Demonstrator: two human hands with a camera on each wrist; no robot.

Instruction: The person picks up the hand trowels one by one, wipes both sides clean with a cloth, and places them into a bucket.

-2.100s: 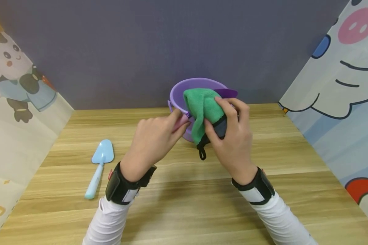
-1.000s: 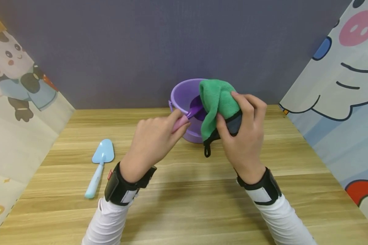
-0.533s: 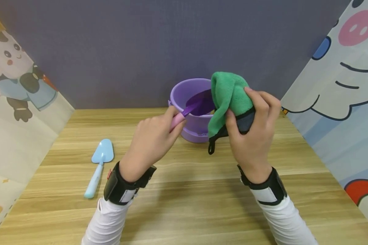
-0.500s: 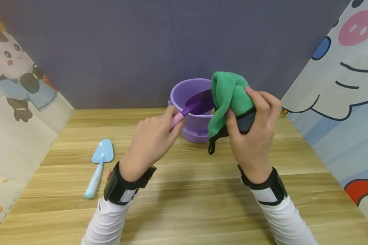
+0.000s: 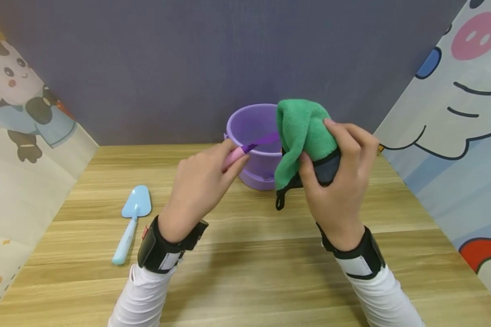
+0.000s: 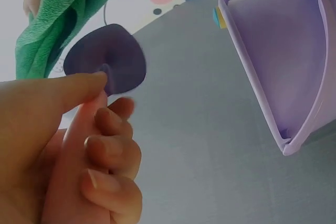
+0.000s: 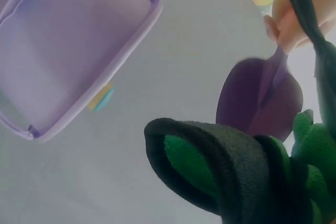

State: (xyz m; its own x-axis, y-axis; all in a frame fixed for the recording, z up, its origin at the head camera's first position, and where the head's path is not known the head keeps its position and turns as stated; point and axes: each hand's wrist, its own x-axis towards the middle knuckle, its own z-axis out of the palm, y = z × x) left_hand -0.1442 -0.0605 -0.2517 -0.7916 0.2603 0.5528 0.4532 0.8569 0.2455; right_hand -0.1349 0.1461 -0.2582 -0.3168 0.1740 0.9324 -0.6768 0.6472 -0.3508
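Note:
My left hand (image 5: 202, 181) grips the pink handle (image 6: 79, 166) of a toy shovel. Its dark purple blade (image 6: 118, 59) points right, and in the head view its end is hidden by the cloth. A green cloth (image 5: 304, 125) with a grey back, black edging and a small hanging loop is bunched in my right hand (image 5: 341, 177), thumb on the near side and fingers over the top. The right wrist view has a fold of the cloth overlapping the lower part of the blade. Behind both hands stands a purple bucket (image 5: 258, 170), partly covered by the cloth.
A light blue toy shovel (image 5: 136, 204) lies on the wooden table (image 5: 245, 272) left of my left hand. A grey panel (image 5: 180, 72) rises behind the bucket, and cartoon-printed panels flank the table on both sides.
The cloth has moved right from in front of the bucket, then slightly back left and down in the last half second. The shovel's blade has turned nearly edge-on to the head view.

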